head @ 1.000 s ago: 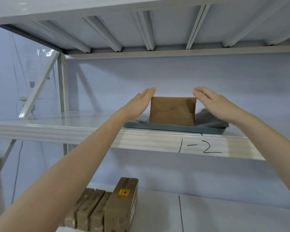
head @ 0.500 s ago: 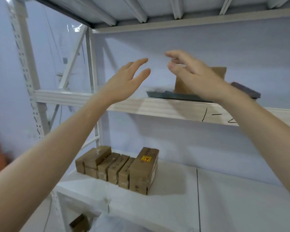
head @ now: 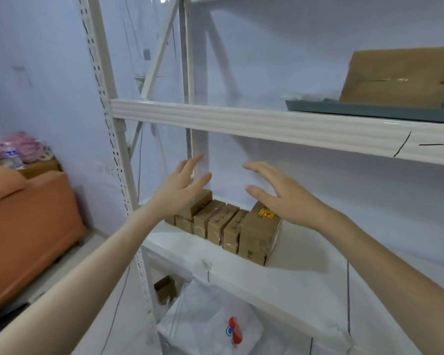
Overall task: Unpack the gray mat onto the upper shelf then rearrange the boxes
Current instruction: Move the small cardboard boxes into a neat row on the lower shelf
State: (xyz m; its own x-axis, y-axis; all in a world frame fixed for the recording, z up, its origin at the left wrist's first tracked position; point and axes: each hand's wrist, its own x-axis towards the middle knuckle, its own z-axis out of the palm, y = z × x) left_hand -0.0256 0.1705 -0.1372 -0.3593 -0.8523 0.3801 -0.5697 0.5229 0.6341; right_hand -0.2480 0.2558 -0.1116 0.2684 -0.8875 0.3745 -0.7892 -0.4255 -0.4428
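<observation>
The gray mat lies flat on the upper shelf at the right, with one brown cardboard box standing on it. On the lower shelf a row of several small brown boxes stands side by side; the rightmost, taller box carries a yellow label. My left hand hovers open just above the left end of that row. My right hand hovers open above the labelled box. Neither hand holds anything.
A white perforated upright of the rack stands left of my hands. Below the lower shelf hang a white plastic bag and a small box. An orange sofa with clutter sits at the left.
Both hands have left the box on the gray mat and dropped from the upper shelf to above the row of boxes on the lower shelf. My view has swung down and left.
</observation>
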